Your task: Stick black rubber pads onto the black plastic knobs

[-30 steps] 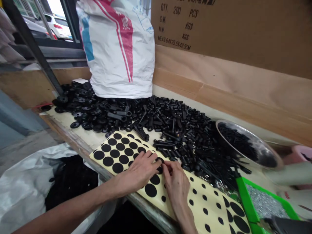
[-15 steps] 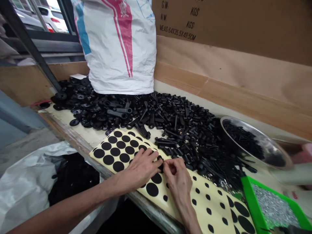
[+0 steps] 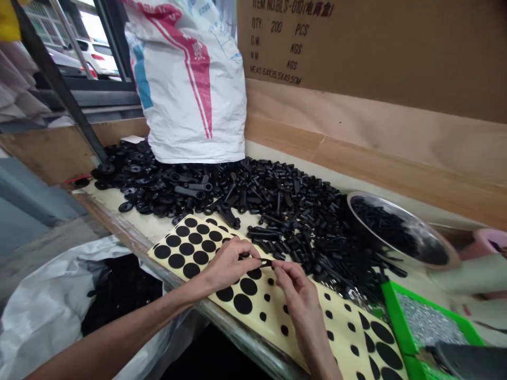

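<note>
My left hand (image 3: 233, 261) and my right hand (image 3: 295, 282) face each other just above a yellow backing sheet (image 3: 273, 338) with black round stickers on it. Between their fingertips a small black sticker (image 3: 266, 262) is stretched, seen nearly edge-on as a thin curved strip. The left thumb and forefinger pinch one end, and the right thumb and forefinger pinch the other. Larger black discs cover the sheet's left part, while small black dots run along its middle. Part of the sheet lies hidden beneath my hands.
Behind the sheet spreads a heap of black plastic parts (image 3: 277, 195). A white sack (image 3: 190, 95) stands at the back. To the right are a metal bowl (image 3: 447, 256) and a green bin (image 3: 400, 316) of small shiny pieces. An open white bag (image 3: 35, 301) sits below the table edge.
My fingers have lifted off the sheet, and a black sticker now shows stretched between both hands. The right hand has moved slightly right; the view has tilted up a little.
</note>
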`<state>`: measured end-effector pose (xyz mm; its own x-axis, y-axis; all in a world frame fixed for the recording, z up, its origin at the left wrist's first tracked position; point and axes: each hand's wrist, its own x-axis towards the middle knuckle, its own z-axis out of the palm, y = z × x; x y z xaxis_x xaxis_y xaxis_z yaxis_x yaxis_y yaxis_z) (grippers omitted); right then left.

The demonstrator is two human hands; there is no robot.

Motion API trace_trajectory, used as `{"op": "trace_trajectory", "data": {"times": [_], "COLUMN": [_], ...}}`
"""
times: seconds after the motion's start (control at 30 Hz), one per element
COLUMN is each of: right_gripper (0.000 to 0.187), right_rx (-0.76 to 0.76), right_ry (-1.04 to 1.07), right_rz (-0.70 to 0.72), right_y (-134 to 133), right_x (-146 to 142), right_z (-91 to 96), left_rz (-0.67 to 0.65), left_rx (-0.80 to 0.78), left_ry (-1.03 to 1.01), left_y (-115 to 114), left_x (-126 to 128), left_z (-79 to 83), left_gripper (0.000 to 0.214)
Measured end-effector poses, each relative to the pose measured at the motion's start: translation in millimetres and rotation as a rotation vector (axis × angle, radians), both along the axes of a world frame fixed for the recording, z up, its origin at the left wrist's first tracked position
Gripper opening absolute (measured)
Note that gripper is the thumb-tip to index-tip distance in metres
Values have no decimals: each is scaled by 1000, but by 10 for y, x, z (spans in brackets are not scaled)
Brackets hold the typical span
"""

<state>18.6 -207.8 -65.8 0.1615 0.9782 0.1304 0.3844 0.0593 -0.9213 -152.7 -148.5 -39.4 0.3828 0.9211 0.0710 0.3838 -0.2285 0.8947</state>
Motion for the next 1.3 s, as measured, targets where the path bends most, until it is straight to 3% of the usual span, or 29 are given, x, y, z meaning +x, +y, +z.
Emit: {"op": "trace_trajectory", "data": {"times": [0.17, 0.27, 0.33, 0.4, 0.47, 0.57, 0.63, 0.73, 0.77, 0.83, 0.93, 1.0, 1.07, 1.13, 1.2, 1.3], "right_gripper": [51, 34, 22, 18, 8, 17, 19, 19, 21, 20, 13, 12, 27, 54, 72, 73], "right_rx": [101, 22, 49, 192, 430, 753, 842, 796, 749, 679, 669, 675, 618, 503, 385, 306], "right_ry": [-49, 82, 94, -19, -226, -468, -490, -421, -395, -361, -314, -241, -97, 93, 239, 247], "right_rz": [-258, -216, -188, -225, -304, -399, -442, -520, -540, -560, -602, -674, -710, -618, -447, -336], "right_y": [-227, -298, -332, -375, -440, -576, -670, -769, -786, -800, -795, -778, -737, -668, -584, -480], "right_x": [101, 244, 331, 387, 409, 413, 423, 462, 475, 498, 535, 576, 620, 631, 580, 411], "right_z": [-26, 24, 57, 64, 37, -42, -88, -103, -93, -63, -38, -47, -55, -41, -8, 17], "left_rz": [40, 1, -30, -55, -90, -137, -148, -250, -304, -385, -391, -354, -337, -349, -354, -270], "left_rx": [-379, -479, -517, -519, -490, -378, -138, 337, 425, 455, 386, 302, 186, 73, -161, -622], "left_ry": [-256, -319, -311, -284, -258, -199, -31, 302, 353, 335, 224, 132, 35, -47, -238, -675], "left_y": [-120, -196, -244, -272, -259, -145, -32, 114, 150, 214, 335, 414, 433, 345, 152, -202], "left_x": [246, 384, 477, 575, 687, 911, 1114, 1480, 1601, 1800, 1894, 1788, 1579, 1336, 1127, 945], "left_z": [91, 122, 127, 127, 132, 145, 135, 61, 27, -31, -27, 36, 107, 149, 146, 97], "left_gripper": [11, 10, 10, 11, 16, 31, 38, 32, 25, 13, 15, 8, 16, 28, 32, 26]}}
